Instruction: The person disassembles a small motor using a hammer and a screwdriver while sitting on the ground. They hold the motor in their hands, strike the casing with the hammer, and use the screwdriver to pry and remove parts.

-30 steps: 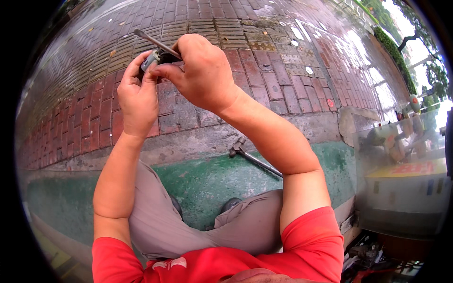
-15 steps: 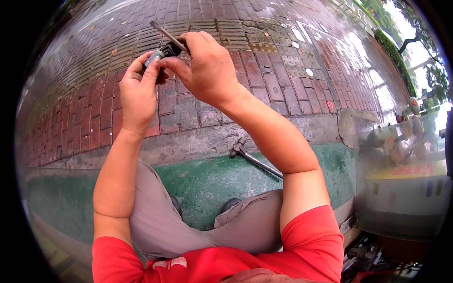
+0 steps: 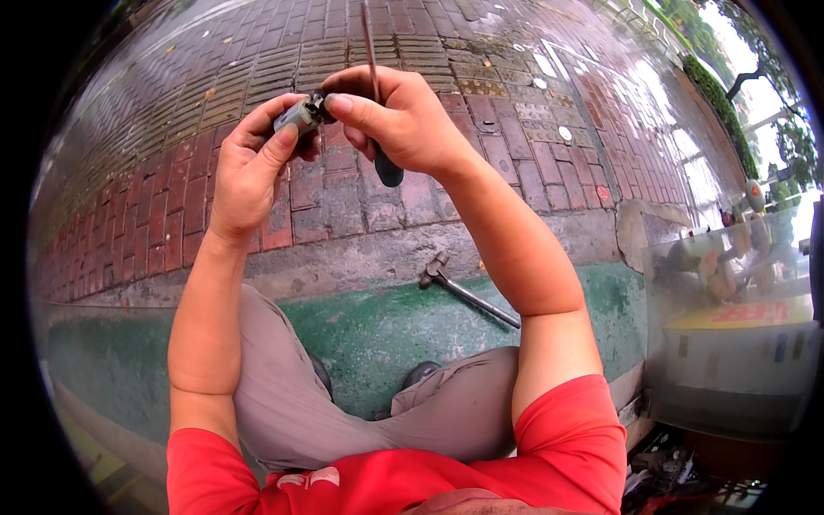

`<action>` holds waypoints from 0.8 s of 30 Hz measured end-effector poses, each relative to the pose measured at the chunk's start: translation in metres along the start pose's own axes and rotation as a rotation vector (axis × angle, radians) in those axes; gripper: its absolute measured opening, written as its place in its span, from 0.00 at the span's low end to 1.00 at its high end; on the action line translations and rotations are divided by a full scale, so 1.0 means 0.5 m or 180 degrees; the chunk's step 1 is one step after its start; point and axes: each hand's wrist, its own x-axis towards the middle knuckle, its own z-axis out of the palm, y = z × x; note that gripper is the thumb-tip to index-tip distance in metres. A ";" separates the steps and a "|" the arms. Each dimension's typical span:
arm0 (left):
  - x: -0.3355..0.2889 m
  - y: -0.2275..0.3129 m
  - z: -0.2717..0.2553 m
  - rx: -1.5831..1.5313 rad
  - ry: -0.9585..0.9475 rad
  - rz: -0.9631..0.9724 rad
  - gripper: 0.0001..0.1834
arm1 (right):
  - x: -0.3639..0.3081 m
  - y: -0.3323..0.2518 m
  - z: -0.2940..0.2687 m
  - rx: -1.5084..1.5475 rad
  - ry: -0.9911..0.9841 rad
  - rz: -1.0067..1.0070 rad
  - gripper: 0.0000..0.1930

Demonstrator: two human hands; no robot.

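My left hand is closed around a small grey cylindrical metal part; its exact kind I cannot make out. At that part's upper right end sits a dark piece, pinched by the thumb and forefinger of my right hand. A screwdriver is also held in my right hand, tucked between the fingers. Its thin shaft points up and away, while the dark handle sticks out below the palm. Fingers partly cover where the grey part and dark piece meet.
A hammer lies on the green-painted step by my legs. Beyond the step stretches wet red brick paving. To the right stands a clear-sided case, with tools and clutter below it.
The screwdriver has swung from pointing up-left to nearly upright, its handle now below my right palm. My right hand has shifted right, its thumb and forefinger now pinching the dark piece.
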 end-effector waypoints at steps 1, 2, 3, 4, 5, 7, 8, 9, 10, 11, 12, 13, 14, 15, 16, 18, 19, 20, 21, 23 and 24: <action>0.001 0.001 0.001 -0.0010 0.0003 0.0018 0.20 | 0.001 -0.006 -0.004 0.0040 -0.0088 0.0058 0.14; 0.002 0.000 0.004 -0.0024 0.0008 0.0033 0.20 | 0.002 -0.012 -0.010 0.0080 -0.0174 0.0122 0.15; 0.003 -0.001 0.007 -0.0038 0.0012 0.0048 0.20 | 0.004 -0.016 -0.015 0.0120 -0.0261 0.0185 0.16; 0.005 -0.003 0.010 -0.0044 0.0040 0.0050 0.19 | 0.004 -0.017 -0.017 0.0080 -0.0245 0.0175 0.16; 0.007 -0.006 0.013 -0.0046 0.0068 0.0050 0.19 | 0.004 -0.017 -0.019 0.0044 -0.0230 0.0165 0.16; 0.010 -0.014 0.013 0.0042 0.0158 0.0006 0.18 | 0.006 -0.011 -0.019 -0.0273 -0.0062 0.0014 0.17; 0.011 -0.020 0.010 0.0136 0.0221 -0.0038 0.18 | 0.010 -0.004 -0.013 -0.0551 0.0090 -0.0131 0.17; 0.012 -0.024 0.008 0.0230 0.0283 -0.0082 0.18 | 0.013 0.001 -0.009 -0.0829 0.0244 -0.0275 0.16; 0.012 -0.026 0.007 0.0279 0.0324 -0.0113 0.17 | 0.013 0.003 -0.006 -0.0954 0.0310 -0.0191 0.16; 0.012 -0.028 0.007 0.0322 0.0362 -0.0147 0.17 | 0.012 -0.001 -0.001 -0.1082 0.0380 -0.0101 0.16; 0.013 -0.030 0.007 0.0366 0.0401 -0.0181 0.17 | 0.011 -0.004 0.001 -0.1209 0.0451 -0.0011 0.15; 0.013 -0.029 0.008 0.0332 0.0365 -0.0172 0.17 | 0.012 -0.005 -0.002 -0.1152 0.0340 0.0105 0.15; 0.014 -0.027 0.010 0.0299 0.0329 -0.0164 0.17 | 0.013 -0.006 -0.007 -0.1094 0.0230 0.0220 0.15; 0.014 -0.026 0.012 0.0266 0.0293 -0.0155 0.16 | 0.012 -0.008 -0.012 -0.1036 0.0119 0.0334 0.15; 0.013 -0.025 0.012 0.0276 0.0242 -0.0146 0.16 | 0.009 -0.014 -0.016 -0.0975 0.0009 0.0395 0.15; 0.011 -0.023 0.011 0.0303 0.0143 -0.0124 0.16 | 0.004 -0.027 -0.022 -0.0849 -0.0218 0.0510 0.16; 0.011 -0.022 0.010 0.0286 0.0115 -0.0143 0.16 | 0.005 -0.024 -0.023 -0.1022 -0.0220 0.0378 0.16; 0.012 -0.023 0.010 0.0266 0.0084 -0.0163 0.17 | 0.006 -0.020 -0.026 -0.1197 -0.0219 0.0246 0.17; 0.012 -0.023 0.009 0.0246 0.0052 -0.0183 0.17 | 0.007 -0.018 -0.028 -0.1373 -0.0218 0.0114 0.17; 0.012 -0.022 0.007 0.0125 0.0157 -0.0229 0.17 | 0.007 -0.017 -0.015 -0.1995 0.0066 -0.0232 0.18; 0.012 -0.021 0.005 0.0067 0.0212 -0.0251 0.17 | 0.007 -0.021 -0.005 -0.2302 0.0208 -0.0408 0.18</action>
